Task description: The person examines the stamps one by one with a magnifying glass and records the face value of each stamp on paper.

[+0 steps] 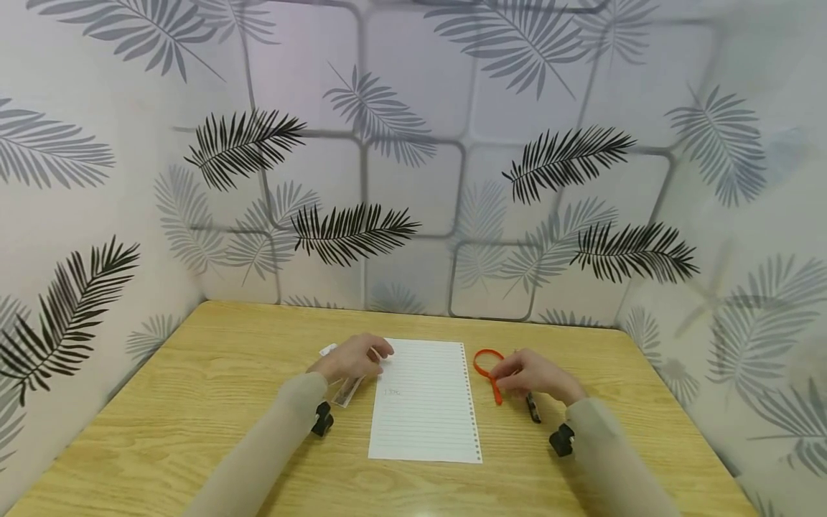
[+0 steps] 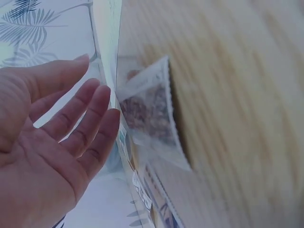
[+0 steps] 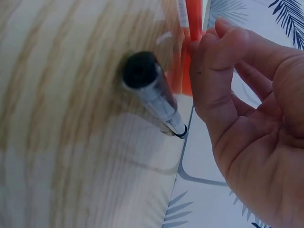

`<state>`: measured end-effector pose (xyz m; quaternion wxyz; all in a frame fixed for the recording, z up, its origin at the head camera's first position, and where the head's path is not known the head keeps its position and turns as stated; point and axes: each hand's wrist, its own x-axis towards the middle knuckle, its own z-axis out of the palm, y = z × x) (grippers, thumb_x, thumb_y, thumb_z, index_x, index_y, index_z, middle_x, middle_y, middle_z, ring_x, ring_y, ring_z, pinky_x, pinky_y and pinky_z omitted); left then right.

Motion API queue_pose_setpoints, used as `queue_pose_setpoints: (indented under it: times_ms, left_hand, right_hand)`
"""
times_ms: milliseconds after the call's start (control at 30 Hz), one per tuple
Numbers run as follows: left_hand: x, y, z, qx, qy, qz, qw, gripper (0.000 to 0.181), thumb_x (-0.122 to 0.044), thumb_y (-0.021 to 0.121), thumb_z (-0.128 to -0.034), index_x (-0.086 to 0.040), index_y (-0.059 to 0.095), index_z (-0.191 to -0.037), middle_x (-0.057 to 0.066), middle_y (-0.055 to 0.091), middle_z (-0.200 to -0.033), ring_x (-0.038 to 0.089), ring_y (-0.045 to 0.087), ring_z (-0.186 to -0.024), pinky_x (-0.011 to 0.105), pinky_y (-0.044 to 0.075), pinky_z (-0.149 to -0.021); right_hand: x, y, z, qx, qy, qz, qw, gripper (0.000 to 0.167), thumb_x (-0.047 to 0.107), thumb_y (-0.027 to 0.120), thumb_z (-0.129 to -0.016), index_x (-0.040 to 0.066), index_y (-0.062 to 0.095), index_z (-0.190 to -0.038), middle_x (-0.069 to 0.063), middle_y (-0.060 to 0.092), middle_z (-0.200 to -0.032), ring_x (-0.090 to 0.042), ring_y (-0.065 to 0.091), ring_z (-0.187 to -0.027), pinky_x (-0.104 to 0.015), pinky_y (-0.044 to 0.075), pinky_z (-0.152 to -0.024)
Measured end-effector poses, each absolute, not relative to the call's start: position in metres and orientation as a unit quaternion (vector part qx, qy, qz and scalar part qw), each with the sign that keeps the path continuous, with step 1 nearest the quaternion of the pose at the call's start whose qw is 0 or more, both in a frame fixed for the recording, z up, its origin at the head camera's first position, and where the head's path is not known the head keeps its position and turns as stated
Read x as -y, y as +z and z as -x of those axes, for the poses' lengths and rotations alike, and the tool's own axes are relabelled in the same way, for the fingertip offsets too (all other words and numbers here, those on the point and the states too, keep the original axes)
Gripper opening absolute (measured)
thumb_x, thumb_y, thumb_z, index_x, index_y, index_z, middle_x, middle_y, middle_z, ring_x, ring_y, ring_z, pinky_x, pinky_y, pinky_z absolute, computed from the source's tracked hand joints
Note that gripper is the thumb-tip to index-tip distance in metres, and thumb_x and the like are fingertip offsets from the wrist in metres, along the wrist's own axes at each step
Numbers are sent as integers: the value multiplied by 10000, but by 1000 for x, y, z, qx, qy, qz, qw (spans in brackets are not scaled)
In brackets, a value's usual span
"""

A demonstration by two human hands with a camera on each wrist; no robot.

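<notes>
Okay, starting on the left: a leaf-print wall covering [image 1: 71, 316] ran round the wood-grain bench [image 1: 161, 402], and a pale left sleeve [image 1: 274, 438] came in over it with a black wrist device [image 1: 322, 418]. Next along was a clear packet [image 2: 149, 111] with a zigzag edge and brownish stuff inside, partly tucked below the left hand [image 1: 352, 357] and lying just left of the paper. A bit of it looked tipped up off the wood in the left wrist view. That hand's grip was loose, fingers fairly straight and the thumb apart from them, right by the sheet's upper left edge. Couldn't tell if the fingertips actually touched it.

The lined sheet [image 1: 423, 424] itself sat flat in the middle, punched holes down its right side and a small scribble [image 1: 392, 392] near the left edge, too tiny to read. Just right of that was a red magnifying glass [image 1: 497, 391], ring end away from the person, handle end toward them. The right hand [image 1: 536, 375] had its grip together, thumb and finger pinched on it about where ring met handle. A black-ended marker [image 3: 156, 99] lay on the bench beside that hand, and the right sleeve [image 1: 614, 452] finished things off.
</notes>
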<state>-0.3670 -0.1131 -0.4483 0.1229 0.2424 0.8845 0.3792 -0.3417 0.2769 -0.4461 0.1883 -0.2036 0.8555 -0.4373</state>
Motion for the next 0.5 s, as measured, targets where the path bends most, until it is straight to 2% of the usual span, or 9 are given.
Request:
queue_pose_setpoints:
  times_ms: [200, 367, 500]
  left_hand:
    - [122, -450, 369, -885, 384, -247, 90, 302, -49, 623, -922, -37, 638, -1224, 116, 638, -1147, 234, 608, -1015, 407, 526, -865]
    - [130, -452, 372, -880, 396, -250, 80, 279, -69, 633, -927, -40, 645, -1204, 89, 642, -1101, 199, 611, -961, 375, 522, -835]
    - [136, -452, 373, -874, 410, -249, 76, 246, -44, 647, -909, -27, 659, -1154, 110, 647, -1048, 188, 596, -903, 338, 513, -767]
  right_hand:
    - [-274, -450, 343, -858, -423, 209, 202, 286, 74, 661, -920, -52, 676, -1175, -164, 680, -1036, -128, 544, -611, -272, 510, -553]
    - [-269, -452, 347, -871, -399, 207, 198, 244, 115, 684, -913, -19, 708, -1116, -99, 723, -824, -105, 555, -568, -256, 505, -536]
    - [-265, -454, 349, -883, -381, 199, 190, 197, 146, 724, -888, 10, 726, -1031, -50, 698, -739, -107, 567, -540, -264, 509, -527]
